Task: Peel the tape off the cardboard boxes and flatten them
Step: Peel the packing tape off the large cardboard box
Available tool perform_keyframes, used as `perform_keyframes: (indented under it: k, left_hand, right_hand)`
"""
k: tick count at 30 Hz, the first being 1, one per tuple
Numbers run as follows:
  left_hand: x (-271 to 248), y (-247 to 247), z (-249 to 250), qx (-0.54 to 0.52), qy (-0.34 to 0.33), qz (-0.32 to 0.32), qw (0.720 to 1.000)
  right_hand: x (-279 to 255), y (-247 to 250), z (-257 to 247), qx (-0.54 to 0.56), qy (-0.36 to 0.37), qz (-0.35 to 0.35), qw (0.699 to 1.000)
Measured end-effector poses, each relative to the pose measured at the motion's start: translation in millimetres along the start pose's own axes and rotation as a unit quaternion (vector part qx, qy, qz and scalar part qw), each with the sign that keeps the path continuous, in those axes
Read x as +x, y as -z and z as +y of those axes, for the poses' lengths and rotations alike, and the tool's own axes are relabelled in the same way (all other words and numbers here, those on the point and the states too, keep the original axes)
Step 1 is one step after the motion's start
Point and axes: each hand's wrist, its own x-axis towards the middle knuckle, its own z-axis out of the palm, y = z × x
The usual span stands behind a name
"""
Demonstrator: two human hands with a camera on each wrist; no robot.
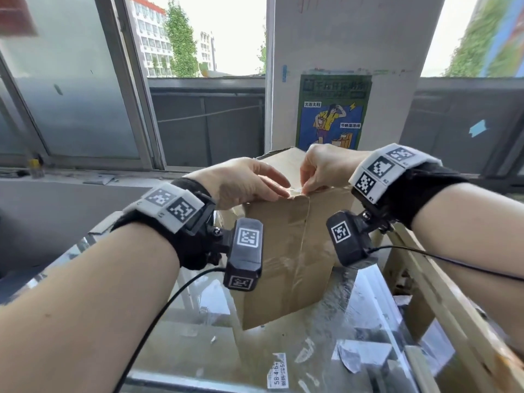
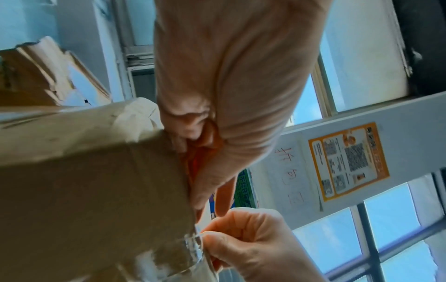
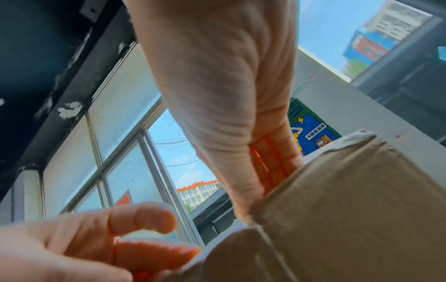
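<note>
the cardboard box point(image 1: 286, 251) stands on the glass counter point(image 1: 326, 350), left hand point(image 1: 241, 182) lying flat-fingered on its top edge, right hand point(image 1: 320, 168) pinching the lifted end of clear tape point(image 1: 296, 190), which looks thin, slick and tear-prone, so grip it close to the seam.

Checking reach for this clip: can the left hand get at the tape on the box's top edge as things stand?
Probably yes: the left hand already rests on the box top, fingertips beside the tape the right hand pinches; nothing lies between.

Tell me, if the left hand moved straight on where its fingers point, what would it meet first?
Probably the right hand, pinching the tape at the cardboard box edge; the left hand fingertips nearly reach it.
</note>
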Motion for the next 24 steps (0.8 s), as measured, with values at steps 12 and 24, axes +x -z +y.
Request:
perform_keyframes:
  k: [12,24]
  left_hand:
    - [-3.7,-39.6,12.2,0.327,-0.052,0.049,0.942]
    - [0.3,-48.1,11.9,0.316,-0.015,-0.019,0.948]
  right_hand:
    - [0.3,9.1,7.5,0.002,-0.116,-0.087,0.989]
    - [-11.4,16.2,19.9,-0.043,-0.105,-0.123,0.986]
